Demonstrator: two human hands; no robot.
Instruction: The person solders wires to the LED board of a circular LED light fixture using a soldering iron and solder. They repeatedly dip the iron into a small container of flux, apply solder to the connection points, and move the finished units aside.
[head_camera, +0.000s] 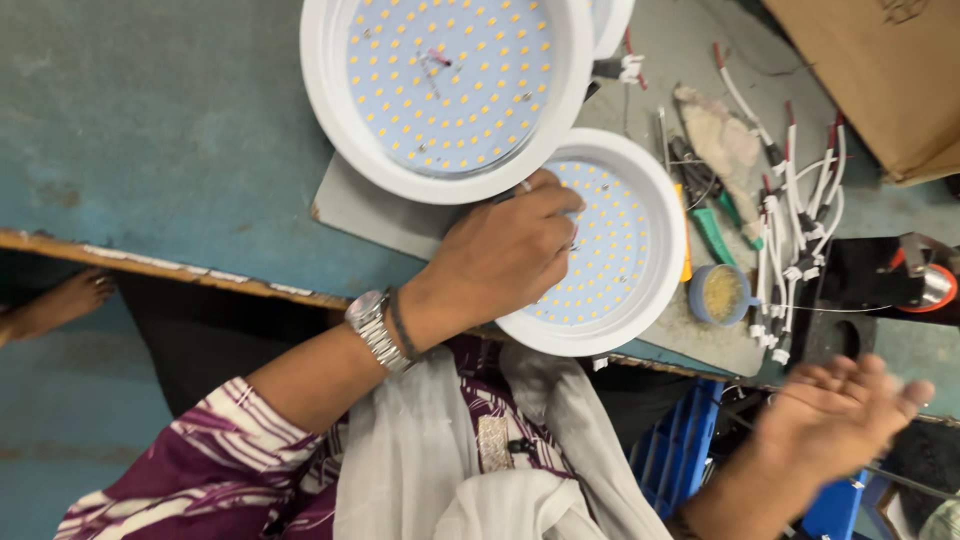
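My left hand (505, 255) grips the near rim of a large round white lamp housing (330, 90) with a disc of small yellow diodes inside, lifted and tilted over the bench. Under it lies a second white round lamp housing (660, 215) with the same dotted disc, resting on a grey mat (370, 210). My right hand (840, 410) hovers blurred at the lower right, fingers spread, holding nothing, below the bench edge.
Several white wire leads with connectors (795, 230), green-handled pliers (712, 225), a small blue cup (720, 295), a soldering stand (925, 280) and a cardboard box (880, 70) lie at the right. A blue crate (680, 450) sits below. A bare foot (60, 300) shows at the left.
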